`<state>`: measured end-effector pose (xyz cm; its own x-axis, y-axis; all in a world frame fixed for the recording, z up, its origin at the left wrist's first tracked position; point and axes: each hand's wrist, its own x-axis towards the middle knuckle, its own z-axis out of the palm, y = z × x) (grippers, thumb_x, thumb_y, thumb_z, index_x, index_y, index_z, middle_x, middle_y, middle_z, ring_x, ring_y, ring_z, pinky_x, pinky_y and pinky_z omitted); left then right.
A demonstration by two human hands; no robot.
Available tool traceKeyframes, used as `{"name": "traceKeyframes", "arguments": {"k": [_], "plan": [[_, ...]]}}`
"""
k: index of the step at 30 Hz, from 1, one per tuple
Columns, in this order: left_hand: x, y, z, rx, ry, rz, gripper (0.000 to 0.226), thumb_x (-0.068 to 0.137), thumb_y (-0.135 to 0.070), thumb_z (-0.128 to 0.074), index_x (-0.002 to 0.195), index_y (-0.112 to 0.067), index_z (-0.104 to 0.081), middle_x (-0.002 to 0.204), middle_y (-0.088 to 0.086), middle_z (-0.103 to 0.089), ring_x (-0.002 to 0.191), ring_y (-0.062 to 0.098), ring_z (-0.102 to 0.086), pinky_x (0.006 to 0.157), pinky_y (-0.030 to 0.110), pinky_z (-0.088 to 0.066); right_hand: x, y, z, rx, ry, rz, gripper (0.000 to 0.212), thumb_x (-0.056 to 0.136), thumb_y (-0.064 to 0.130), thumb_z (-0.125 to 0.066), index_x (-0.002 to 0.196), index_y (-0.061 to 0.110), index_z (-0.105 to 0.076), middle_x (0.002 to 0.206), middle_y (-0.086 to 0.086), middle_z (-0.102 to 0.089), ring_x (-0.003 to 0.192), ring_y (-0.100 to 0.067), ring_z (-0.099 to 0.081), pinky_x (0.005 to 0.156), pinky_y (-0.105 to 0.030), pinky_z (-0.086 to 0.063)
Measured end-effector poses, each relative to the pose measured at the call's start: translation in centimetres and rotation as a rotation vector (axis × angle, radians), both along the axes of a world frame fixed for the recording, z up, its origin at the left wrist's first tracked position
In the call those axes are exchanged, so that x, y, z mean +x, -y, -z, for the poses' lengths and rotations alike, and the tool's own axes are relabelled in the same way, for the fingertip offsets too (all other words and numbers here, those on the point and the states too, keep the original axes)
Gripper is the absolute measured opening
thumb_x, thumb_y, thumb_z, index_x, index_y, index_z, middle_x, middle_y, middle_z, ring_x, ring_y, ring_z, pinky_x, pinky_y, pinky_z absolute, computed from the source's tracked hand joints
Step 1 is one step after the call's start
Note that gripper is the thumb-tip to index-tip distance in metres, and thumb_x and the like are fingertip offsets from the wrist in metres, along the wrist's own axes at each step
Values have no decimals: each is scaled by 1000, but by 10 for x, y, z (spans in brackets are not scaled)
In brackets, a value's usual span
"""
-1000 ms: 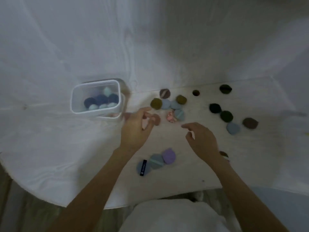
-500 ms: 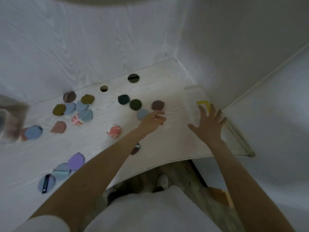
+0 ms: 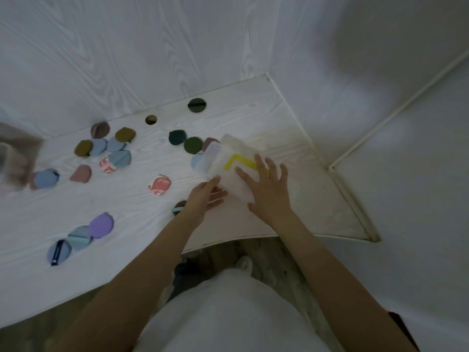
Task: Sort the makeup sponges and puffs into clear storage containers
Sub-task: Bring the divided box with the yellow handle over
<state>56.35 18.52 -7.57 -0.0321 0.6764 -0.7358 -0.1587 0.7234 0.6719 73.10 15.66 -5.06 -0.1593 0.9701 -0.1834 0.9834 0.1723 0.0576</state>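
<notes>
A clear lidded container (image 3: 220, 158) with a yellow mark on top lies at the right of the white table (image 3: 253, 110), its far end over some puffs. My right hand (image 3: 267, 190) rests flat on its lid, fingers spread. My left hand (image 3: 206, 196) touches its near left side with straight fingers. Round puffs lie scattered to the left: dark green (image 3: 193, 145), teal (image 3: 177, 137), olive (image 3: 125, 134), blue (image 3: 119, 158), purple (image 3: 101, 225). A pink patterned sponge (image 3: 160, 184) lies just left of my left hand.
A second clear container (image 3: 15, 161) shows blurred at the left edge. A dark puff (image 3: 179, 207) sits partly under my left wrist. White walls close in behind and to the right; the table's near edge runs below my forearms.
The lidded container has slid left from the table's right side toward the puffs. My right hand now lies on its lid and my left hand has come to its side.
</notes>
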Motion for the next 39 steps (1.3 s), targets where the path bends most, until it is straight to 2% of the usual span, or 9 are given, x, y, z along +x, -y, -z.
{"name": "traceKeyframes", "arguments": {"k": [2,4,11,20,23,28,31,34,39], "plan": [[-3,1,1,22,26,-52,28,89,-29,-60,105,-5,-56,93,8,-59,85,21,-65,72,32,-55,-12,9,3,82,98,112,87,54,36,-83,133,35,-45,137,-19,-47,114,-41,-48,90,-51,-44],[-2,2,3,26,21,-89,34,89,-29,-60,111,-5,-55,97,8,-56,87,24,-65,79,35,-56,-19,15,7,93,150,116,76,58,29,-80,129,31,-51,125,-20,-57,105,-40,-56,79,-45,-51],[0,9,3,26,96,-145,30,88,-29,-61,107,-5,-56,96,5,-56,90,22,-63,89,33,-52,-26,23,9,155,287,70,56,73,22,-56,127,21,-41,117,-14,-62,108,-40,-59,80,-47,-52],[2,1,-2,107,-5,-113,53,86,-51,-55,115,-6,-51,115,13,-56,97,27,-63,85,38,-54,-15,12,-20,-11,107,37,83,55,17,-79,131,20,-47,116,-16,-59,103,-43,-57,74,-49,-52],[-1,0,-6,81,-13,-110,62,89,-58,-44,126,-8,-41,116,11,-56,90,28,-66,77,37,-56,0,3,-41,-33,-132,11,71,74,23,-66,137,26,-35,126,-8,-51,107,-34,-52,82,-42,-46],[-2,-4,-4,133,-221,48,63,89,-37,-59,137,-21,-22,123,11,-56,76,17,-65,73,31,-53,47,-23,-68,156,-560,221,36,85,28,-58,120,18,-57,115,-5,-61,101,-27,-59,80,-35,-47],[4,-8,-4,184,-218,103,71,89,-27,-61,143,-23,-15,124,12,-56,75,17,-66,73,32,-53,74,-37,-54,245,-497,291,32,91,28,-52,119,12,-58,111,-12,-63,97,-31,-61,80,-38,-48],[15,-14,-3,181,-154,85,72,89,-20,-60,144,-24,-14,120,11,-57,75,21,-68,73,33,-56,92,-46,-35,267,-232,324,44,94,25,-48,134,7,-44,128,-21,-50,116,-38,-46,96,-46,-37],[35,-20,-3,174,-79,56,72,90,-18,-59,144,-27,-12,109,8,-56,77,25,-69,73,35,-58,90,-30,-18,373,-297,190,59,88,33,-43,143,12,-31,147,-22,-29,136,-39,-23,112,-52,-21]]}}
